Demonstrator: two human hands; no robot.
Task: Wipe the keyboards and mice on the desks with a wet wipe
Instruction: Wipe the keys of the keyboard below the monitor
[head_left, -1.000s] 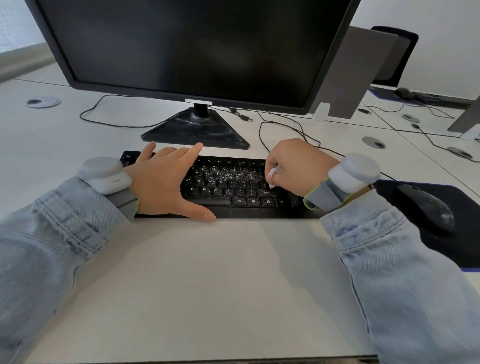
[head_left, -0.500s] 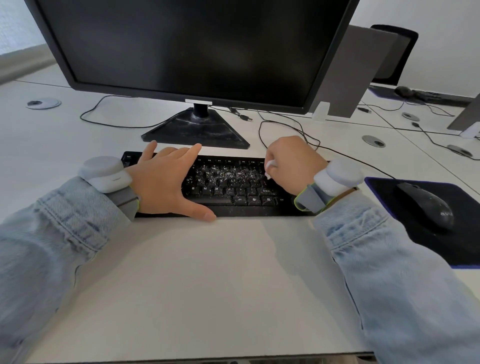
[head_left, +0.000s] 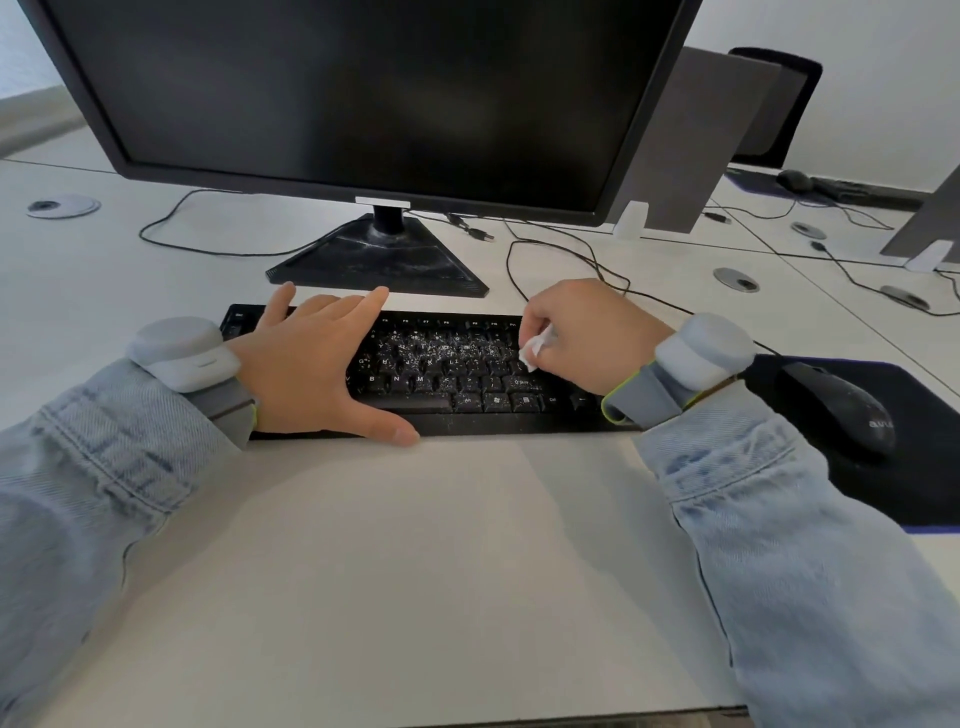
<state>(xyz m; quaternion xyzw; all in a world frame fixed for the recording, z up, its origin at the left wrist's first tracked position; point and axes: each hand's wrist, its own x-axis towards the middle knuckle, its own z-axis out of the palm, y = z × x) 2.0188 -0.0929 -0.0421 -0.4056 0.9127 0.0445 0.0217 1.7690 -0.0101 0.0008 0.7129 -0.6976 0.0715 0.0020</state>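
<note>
The black keyboard (head_left: 457, 371) is set square to the desk's (head_left: 415, 571) near edge, just in front of the monitor stand (head_left: 379, 257). It is pinned by the left hand (head_left: 311, 369), laid flat with fingers straight and spread over its left end and the thumb hooked along its front lip, presumably so the board is not dragged while being scrubbed. The wet wipe (head_left: 532, 353) is bunched small and pinched in the curled fingers of the right hand (head_left: 587, 338), with only a white corner showing; it is pressed onto the keys at the right of the main block, near the Shift row. White specks are seen across the middle keys, so that patch is judged not yet clean. The mouse (head_left: 841, 410) is left untouched on the dark mouse pad (head_left: 909, 467) toward the desk's right edge, close to the keyboard's right end. Against the earlier frames, the right hand is placed slightly further back and left on the keys, more wipe is exposed, the left hand is unchanged, and the keyboard is not shifted.
</note>
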